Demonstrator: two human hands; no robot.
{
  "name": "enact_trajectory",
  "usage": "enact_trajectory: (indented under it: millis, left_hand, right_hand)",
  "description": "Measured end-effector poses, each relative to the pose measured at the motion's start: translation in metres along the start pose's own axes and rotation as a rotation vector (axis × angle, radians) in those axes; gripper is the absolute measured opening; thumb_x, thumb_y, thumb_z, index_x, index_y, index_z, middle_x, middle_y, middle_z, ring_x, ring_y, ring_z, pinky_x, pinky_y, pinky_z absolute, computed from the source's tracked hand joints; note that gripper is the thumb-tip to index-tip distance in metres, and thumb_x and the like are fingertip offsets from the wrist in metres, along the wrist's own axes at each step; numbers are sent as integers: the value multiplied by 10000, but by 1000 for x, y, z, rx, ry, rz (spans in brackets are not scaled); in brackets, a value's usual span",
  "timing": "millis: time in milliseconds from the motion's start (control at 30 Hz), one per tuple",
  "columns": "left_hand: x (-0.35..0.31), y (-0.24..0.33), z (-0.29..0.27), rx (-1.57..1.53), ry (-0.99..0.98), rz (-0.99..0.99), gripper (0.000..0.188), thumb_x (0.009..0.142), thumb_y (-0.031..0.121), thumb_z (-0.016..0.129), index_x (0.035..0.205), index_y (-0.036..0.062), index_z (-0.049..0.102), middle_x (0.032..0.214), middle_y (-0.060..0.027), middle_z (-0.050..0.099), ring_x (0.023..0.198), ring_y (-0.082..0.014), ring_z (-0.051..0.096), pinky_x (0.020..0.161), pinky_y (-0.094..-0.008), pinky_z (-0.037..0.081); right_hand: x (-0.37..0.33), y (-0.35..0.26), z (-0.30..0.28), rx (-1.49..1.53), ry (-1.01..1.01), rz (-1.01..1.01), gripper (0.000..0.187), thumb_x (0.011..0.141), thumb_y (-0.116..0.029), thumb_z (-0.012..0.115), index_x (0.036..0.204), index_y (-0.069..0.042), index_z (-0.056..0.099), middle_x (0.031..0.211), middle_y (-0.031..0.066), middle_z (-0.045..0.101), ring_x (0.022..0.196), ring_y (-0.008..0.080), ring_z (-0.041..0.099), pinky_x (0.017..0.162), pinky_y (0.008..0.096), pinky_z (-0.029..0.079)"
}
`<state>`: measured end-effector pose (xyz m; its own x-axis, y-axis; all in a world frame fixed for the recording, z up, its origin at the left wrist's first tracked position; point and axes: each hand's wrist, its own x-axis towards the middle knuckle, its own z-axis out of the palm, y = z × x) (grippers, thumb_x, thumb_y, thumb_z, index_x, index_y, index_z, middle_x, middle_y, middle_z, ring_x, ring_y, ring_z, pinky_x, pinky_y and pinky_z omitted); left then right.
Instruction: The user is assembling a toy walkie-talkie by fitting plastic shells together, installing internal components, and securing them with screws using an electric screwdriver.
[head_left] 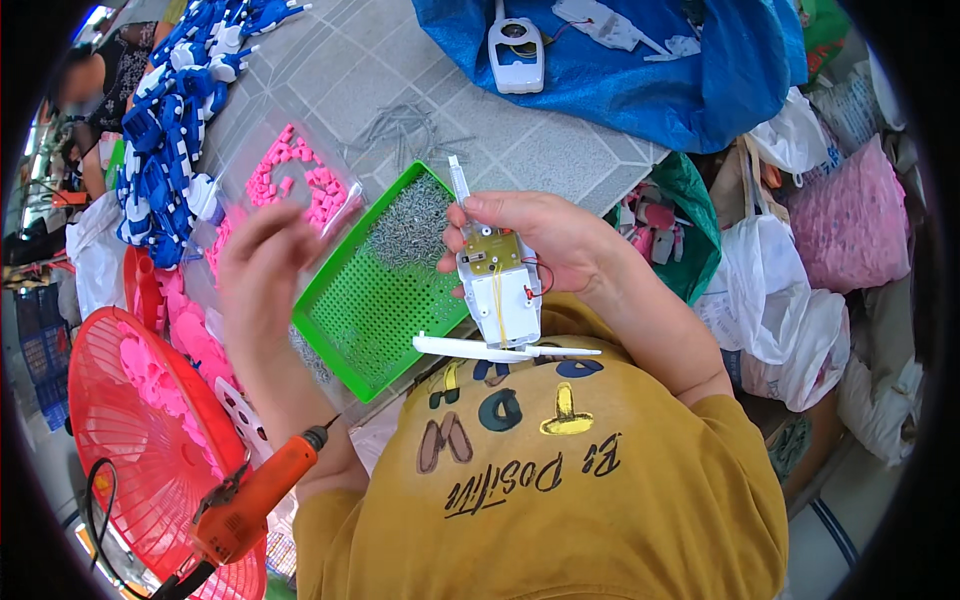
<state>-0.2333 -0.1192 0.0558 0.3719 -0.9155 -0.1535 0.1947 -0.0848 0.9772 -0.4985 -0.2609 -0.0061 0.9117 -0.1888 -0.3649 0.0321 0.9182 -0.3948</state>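
My right hand [535,225] grips an opened white plastic toy body [497,300]. A small yellowish circuit board [490,252] sits in it, with thin yellow and red wires running over the white casing. A clear stem points up from its top, and a white curved part [470,346] lies across its lower end, against my shirt. Motion smears my left hand [268,265], which is raised beside a clear tray [345,205] of small pink pieces; I cannot make out anything in its fingers. Between my hands lies a green perforated basket [330,350] with many small screws [410,225] at its far end.
An orange electric screwdriver [255,495] hangs by my left forearm, near a red mesh basket [110,400] of pink parts. Blue-and-white parts [175,130] heap at far left, where another person [110,75] sits. A blue sheet [620,85] bears a white housing [517,55]. Bags [765,290] crowd the right.
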Motion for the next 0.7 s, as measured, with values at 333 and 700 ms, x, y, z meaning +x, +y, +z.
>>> enact_trajectory:
  millis: [333,700]
  left_hand:
    - [-150,12,-100,65,-620,471,810,619,313,932,1321,206,542,1194,-138,561,934,-292,597,806,-419,471]
    - [-101,-1,-6,-38,140,579,775,761,378,764,1335,7,398,845,-113,591,772,-246,593,900,-486,455]
  right_hand:
    - [1,1,10,-56,-6,22,199,1010,-265,512,1040,-78,570,976,55,630,1013,241,645,889,443,566]
    - [15,15,27,-52,-49,141,193,1010,-271,515,1039,-84,555,958,50,621,974,221,646,853,454,574]
